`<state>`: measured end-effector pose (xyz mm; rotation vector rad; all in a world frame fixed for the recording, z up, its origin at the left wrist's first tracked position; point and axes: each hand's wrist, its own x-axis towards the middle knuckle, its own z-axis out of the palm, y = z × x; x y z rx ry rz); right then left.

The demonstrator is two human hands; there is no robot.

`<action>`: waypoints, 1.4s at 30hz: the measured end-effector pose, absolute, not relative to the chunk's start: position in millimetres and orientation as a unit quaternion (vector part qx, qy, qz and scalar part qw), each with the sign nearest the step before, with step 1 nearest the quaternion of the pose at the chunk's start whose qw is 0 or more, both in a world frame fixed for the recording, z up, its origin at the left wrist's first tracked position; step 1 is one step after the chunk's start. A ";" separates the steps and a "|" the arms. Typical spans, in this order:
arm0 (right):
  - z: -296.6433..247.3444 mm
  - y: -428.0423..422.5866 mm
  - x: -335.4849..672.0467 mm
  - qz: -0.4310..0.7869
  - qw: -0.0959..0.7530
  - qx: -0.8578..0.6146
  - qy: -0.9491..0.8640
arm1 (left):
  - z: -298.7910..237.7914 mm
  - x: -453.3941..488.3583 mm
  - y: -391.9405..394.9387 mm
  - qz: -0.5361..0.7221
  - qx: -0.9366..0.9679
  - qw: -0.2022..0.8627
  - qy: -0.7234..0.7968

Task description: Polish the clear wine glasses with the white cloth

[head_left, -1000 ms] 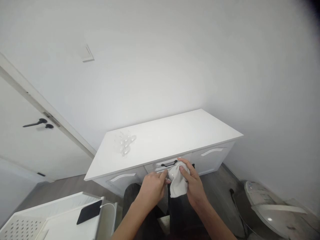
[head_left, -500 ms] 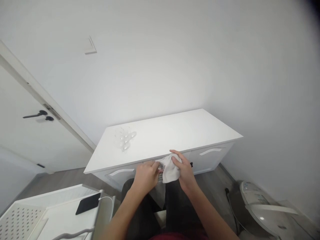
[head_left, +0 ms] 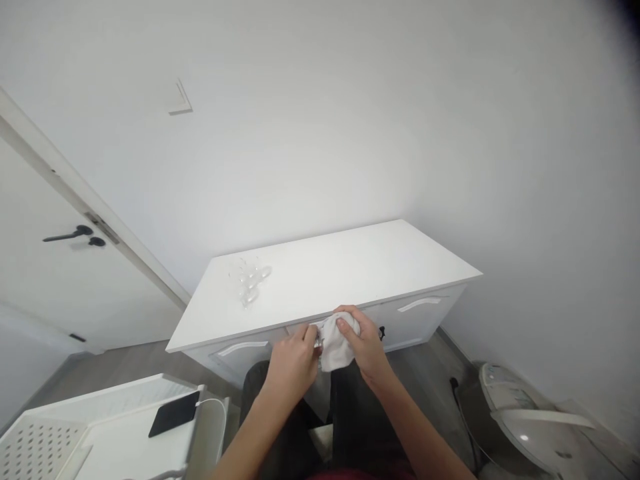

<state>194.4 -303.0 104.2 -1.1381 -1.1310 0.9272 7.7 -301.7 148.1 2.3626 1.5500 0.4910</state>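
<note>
Head view: gripping a bunched white cloth between thumb and fingers of the right hand; pinching a small transparent item, mostly hidden, beside it with the left hand. Holding both in front of the white cabinet.

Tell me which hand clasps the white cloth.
The right hand: its fingers wrap the white cloth, whereas the left hand holds a clear object, mostly hidden.

can barely make out the clear thing lol
left hand and white cloth hide most of it, see-through pieces on the cabinet blur together, and the grey appliance gets chopped by the bottom edge
</note>
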 end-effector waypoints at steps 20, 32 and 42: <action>99.0 -320.8 211.8 0.382 0.609 -0.501 -0.482 | 159.3 20.4 -310.3 0.082 0.849 0.102 0.513; 123.1 -332.4 252.0 0.411 0.548 -0.439 -0.582 | 170.2 -1.9 -313.8 0.087 0.829 0.327 0.446; 106.5 -325.6 242.0 0.612 0.600 -0.367 -0.360 | 156.0 -3.4 -321.0 0.049 0.879 0.080 0.468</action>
